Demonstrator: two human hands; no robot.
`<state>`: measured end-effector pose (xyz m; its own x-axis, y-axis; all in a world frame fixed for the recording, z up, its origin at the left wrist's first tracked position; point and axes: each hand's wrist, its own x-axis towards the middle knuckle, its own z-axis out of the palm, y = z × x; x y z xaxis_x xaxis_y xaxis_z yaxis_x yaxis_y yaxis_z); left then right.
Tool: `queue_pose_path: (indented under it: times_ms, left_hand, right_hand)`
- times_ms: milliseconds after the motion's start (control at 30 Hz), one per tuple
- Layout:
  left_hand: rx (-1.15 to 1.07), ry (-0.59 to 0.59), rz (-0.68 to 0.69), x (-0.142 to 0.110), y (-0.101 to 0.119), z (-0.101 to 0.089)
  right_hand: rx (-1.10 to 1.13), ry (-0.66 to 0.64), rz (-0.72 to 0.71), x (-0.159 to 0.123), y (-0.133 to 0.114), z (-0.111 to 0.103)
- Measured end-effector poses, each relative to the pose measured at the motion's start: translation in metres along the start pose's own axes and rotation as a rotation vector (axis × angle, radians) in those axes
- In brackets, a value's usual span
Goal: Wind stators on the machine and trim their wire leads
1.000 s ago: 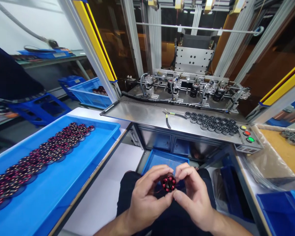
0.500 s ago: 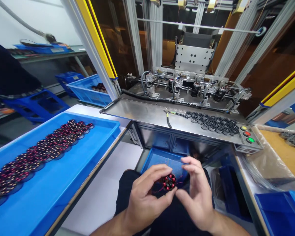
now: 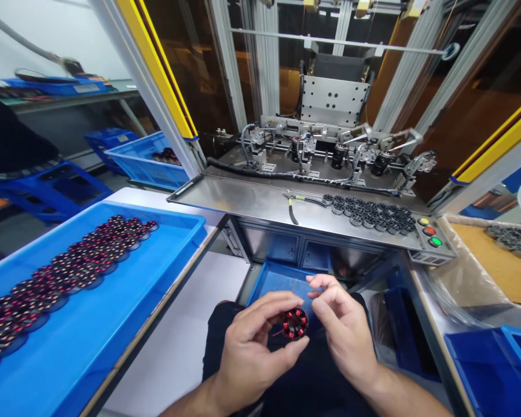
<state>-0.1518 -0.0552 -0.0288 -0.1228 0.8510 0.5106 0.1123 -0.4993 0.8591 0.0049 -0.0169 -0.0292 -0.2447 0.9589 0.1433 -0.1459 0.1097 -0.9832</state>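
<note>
My left hand (image 3: pixel 260 341) grips a motor stator (image 3: pixel 295 322) between thumb and fingers. It is a round black core wound with red enamelled wire, its slotted face turned up toward me. A short loose red wire end sticks out at its left side. Just right of the stator, apart from it, is my right hand (image 3: pixel 345 324), with thumb and fingertips drawn together in a pinch. Whatever lies between those fingertips, perhaps a thin wire, is too small to make out.
Left, a blue tray (image 3: pixel 125 324) carries rows of wound stators (image 3: pixel 65 272). Cutting pliers (image 3: pixel 292 209) and bare black cores (image 3: pixel 373 213) lie on the metal ledge before the winding machine (image 3: pixel 330 150). Buttons (image 3: pixel 429 230) sit at its right end. Below is a blue bin (image 3: pixel 264 278).
My right thumb has closed up to the fingers, where before the hand was spread. The stator has shifted slightly left in my left hand. Small arms on the machine have swung up.
</note>
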Motion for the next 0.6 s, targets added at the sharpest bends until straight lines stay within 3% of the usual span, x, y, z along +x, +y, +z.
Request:
queue_pose_path:
  times_ms: [167, 367, 600]
  left_hand:
    - [-0.057, 0.033, -0.053, 0.002, -0.001, -0.001]
    - [-0.067, 0.062, -0.071, 0.004, 0.002, -0.004]
    - [-0.029, 0.022, -0.032, 0.003, 0.003, -0.005]
  right_hand:
    - [0.158, 0.000, 0.015, -0.001, 0.009, -0.003]
    - [0.282, -0.179, 0.119, -0.014, 0.007, -0.002]
    - [0.193, -0.060, 0.033, -0.011, 0.004, 0.000]
